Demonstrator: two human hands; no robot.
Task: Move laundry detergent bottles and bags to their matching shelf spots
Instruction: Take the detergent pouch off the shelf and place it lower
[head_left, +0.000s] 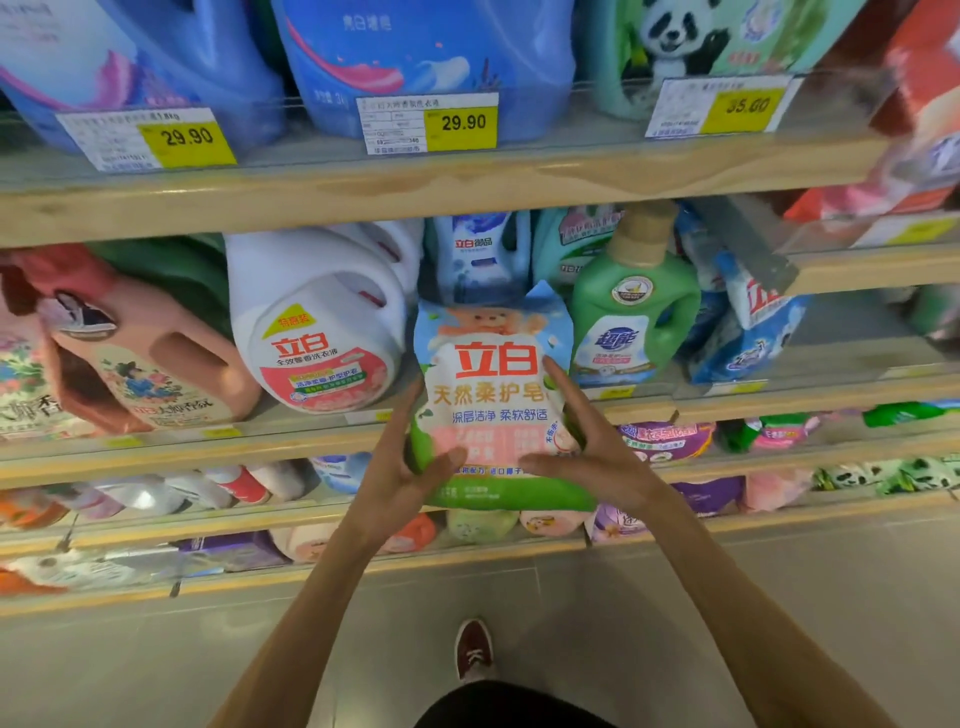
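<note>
Left hand (410, 470) and right hand (589, 449) are clasping the soft blue, white and green detergent bag (493, 400) by its lower sides. It is standing upright, long axis vertical, print facing us, with the white round jug (322, 338) left of the grip and the green tan-capped bottle (634, 312) to its right.

Tight slot around the held bag (493, 395)
A white bottle (317, 343) crowds just left of the bag, a green bottle (631, 317) just right, a blue bottle (478, 254) behind, the shelf board (441, 192) above (open floor (545, 587) below).
</note>
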